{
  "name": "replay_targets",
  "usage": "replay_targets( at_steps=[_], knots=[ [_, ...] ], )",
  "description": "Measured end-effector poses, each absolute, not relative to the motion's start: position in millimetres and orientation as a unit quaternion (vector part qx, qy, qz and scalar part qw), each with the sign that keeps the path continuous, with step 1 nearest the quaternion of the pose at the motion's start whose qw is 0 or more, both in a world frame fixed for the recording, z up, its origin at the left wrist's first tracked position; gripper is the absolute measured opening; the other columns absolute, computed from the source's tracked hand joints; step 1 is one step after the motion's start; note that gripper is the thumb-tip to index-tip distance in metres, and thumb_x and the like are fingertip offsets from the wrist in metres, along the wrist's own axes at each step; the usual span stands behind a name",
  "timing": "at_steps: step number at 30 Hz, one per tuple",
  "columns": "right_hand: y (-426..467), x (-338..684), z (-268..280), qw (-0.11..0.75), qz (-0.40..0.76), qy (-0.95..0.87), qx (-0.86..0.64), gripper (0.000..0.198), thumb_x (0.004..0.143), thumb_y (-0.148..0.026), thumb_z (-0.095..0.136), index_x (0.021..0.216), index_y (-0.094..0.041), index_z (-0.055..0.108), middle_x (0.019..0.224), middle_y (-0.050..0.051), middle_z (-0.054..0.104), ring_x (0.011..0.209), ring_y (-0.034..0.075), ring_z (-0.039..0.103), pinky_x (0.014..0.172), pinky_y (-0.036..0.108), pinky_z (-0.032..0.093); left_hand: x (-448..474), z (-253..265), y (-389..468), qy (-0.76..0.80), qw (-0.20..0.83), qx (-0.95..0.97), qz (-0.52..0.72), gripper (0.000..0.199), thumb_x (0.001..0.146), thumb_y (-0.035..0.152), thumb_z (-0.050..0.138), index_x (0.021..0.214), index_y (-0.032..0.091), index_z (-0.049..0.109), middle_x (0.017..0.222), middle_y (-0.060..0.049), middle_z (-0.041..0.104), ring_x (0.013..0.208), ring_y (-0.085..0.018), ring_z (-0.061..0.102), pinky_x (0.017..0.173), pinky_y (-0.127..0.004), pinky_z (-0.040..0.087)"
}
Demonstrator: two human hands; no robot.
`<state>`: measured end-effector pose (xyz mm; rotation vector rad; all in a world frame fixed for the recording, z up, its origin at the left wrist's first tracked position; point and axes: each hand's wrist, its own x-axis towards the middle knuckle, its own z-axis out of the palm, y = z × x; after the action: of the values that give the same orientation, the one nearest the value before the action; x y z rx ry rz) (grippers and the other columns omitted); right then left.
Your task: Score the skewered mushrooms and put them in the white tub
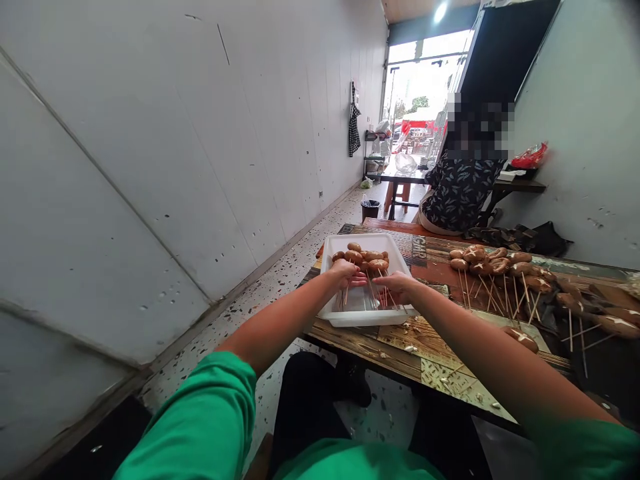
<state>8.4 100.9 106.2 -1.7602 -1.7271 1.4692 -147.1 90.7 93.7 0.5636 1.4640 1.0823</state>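
Observation:
Both my hands are inside a white plastic tray [403, 263] on the table edge. Skewered brown mushrooms [373, 257] lie bunched toward its far side, their thin wooden sticks pointing back at me. My left hand [349, 272] is closed around sticks at the left of the bunch, just below the caps. From the right, my right hand [396, 287] grips sticks too, its fingers pointing at the left hand. The caps rest beyond my fingers. How many sticks each hand holds is hidden.
More mushroom skewers [493, 263] are piled on the patterned table [395, 347] to the right, one lone mushroom [520, 339] nearer me. Small white scraps [410, 348] litter the front edge. A person [463, 190] sits beyond the table. A black bin [371, 210] stands by the left wall.

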Motion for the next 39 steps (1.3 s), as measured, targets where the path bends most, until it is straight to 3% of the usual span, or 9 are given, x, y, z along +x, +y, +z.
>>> replay_targets(
  at_steps=[4,12,16,25,31,39],
  knots=[
    [103.2,-4.0,106.8,0.092,0.402,-0.663,-0.625,0.031,0.098,-0.034,0.067,0.122,-0.016,0.065,0.122,0.009,0.066,0.102,0.022,0.067,0.086,0.042,0.059,-152.7,98.7,85.2,0.647,0.558,0.222,0.47,0.007,0.097,0.017,0.056,0.103,0.015,0.057,0.079,-0.007,0.063,0.065,-0.016,0.065,0.061,-0.027,0.059],
    [117.5,-7.1,115.3,0.104,0.226,-0.733,-0.633,0.033,0.098,-0.036,0.066,0.124,-0.016,0.064,0.126,0.01,0.065,0.109,0.025,0.066,0.092,0.046,0.057,-151.0,98.6,75.9,0.641,0.549,0.218,0.491,0.012,0.1,0.011,0.044,0.095,0.015,0.054,0.071,-0.004,0.062,0.06,-0.014,0.064,0.066,-0.03,0.06],
    [125.7,-9.1,120.3,0.105,0.181,-0.746,-0.633,0.035,0.099,-0.038,0.065,0.126,-0.017,0.063,0.128,0.01,0.064,0.11,0.025,0.065,0.093,0.047,0.057,-153.2,99.9,72.7,0.629,0.536,0.224,0.517,0.012,0.099,0.012,0.049,0.09,0.016,0.053,0.065,-0.002,0.061,0.053,-0.012,0.06,0.062,-0.026,0.056],
    [122.3,-21.6,107.7,0.061,0.169,-0.756,-0.629,0.034,0.098,-0.036,0.066,0.126,-0.017,0.063,0.126,0.01,0.065,0.106,0.024,0.066,0.09,0.045,0.058,-159.5,100.7,67.3,0.622,0.476,0.257,0.566,0.019,0.1,0.012,0.051,0.081,0.017,0.051,0.057,0.002,0.058,0.041,-0.006,0.046,0.047,-0.017,0.032],
    [129.7,-8.1,119.1,0.035,0.166,-0.778,-0.605,0.033,0.098,-0.035,0.067,0.125,-0.017,0.064,0.129,0.01,0.064,0.11,0.025,0.065,0.093,0.047,0.057,-160.8,98.9,69.2,0.61,0.473,0.271,0.575,0.018,0.101,0.01,0.045,0.087,0.016,0.054,0.057,0.003,0.057,0.042,-0.005,0.046,0.046,-0.017,0.031],
    [138.6,-8.1,111.4,-0.063,0.205,-0.76,-0.614,0.026,0.099,-0.035,0.066,0.118,-0.016,0.066,0.115,0.008,0.069,0.094,0.019,0.068,0.081,0.038,0.06,-163.3,96.7,70.4,0.607,0.484,0.276,0.567,0.016,0.1,0.011,0.048,0.086,0.015,0.056,0.059,0.001,0.059,0.044,-0.005,0.046,0.047,-0.017,0.032]
  ],
)
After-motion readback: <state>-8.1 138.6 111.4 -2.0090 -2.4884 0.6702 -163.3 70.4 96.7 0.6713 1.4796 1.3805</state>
